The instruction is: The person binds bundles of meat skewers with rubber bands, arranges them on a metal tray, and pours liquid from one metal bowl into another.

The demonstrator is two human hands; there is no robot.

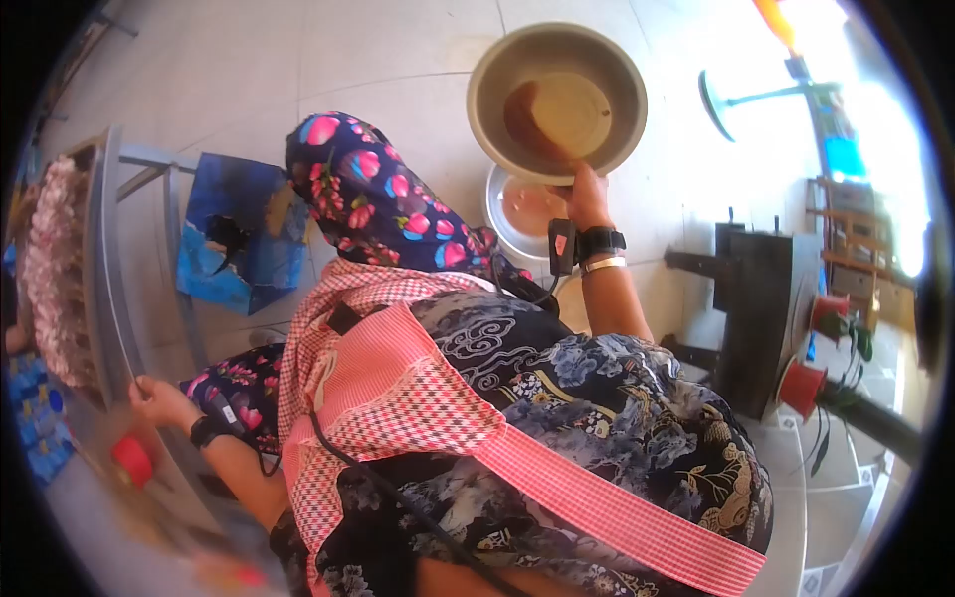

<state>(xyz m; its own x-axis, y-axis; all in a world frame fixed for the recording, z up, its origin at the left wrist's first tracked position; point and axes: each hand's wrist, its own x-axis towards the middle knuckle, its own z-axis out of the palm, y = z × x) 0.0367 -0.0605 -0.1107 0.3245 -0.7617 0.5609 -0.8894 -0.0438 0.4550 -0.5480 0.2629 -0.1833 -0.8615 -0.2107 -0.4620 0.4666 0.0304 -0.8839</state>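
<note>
My right hand (587, 196) grips the near rim of a metal basin (625, 119). The basin is tilted so its inside shows, with a little reddish-brown liquid on the bottom. Below and partly hidden by it, a second metal basin (491, 211) with pinkish liquid stands on the floor. At the left, my left hand (164, 405) is closed at the edge of a metal table (111, 289), its fingertips pressed together there. A mass of pale pink pieces (65, 269), perhaps meat, lies piled on that table. Both wrists carry black bands.
A torn blue box or bag (244, 234) stands on the floor by the table legs. To the right are a dark metal stand (766, 308), red pots (802, 386) with plants, and a round-based stand (714, 104). My legs and checked apron (398, 388) fill the middle.
</note>
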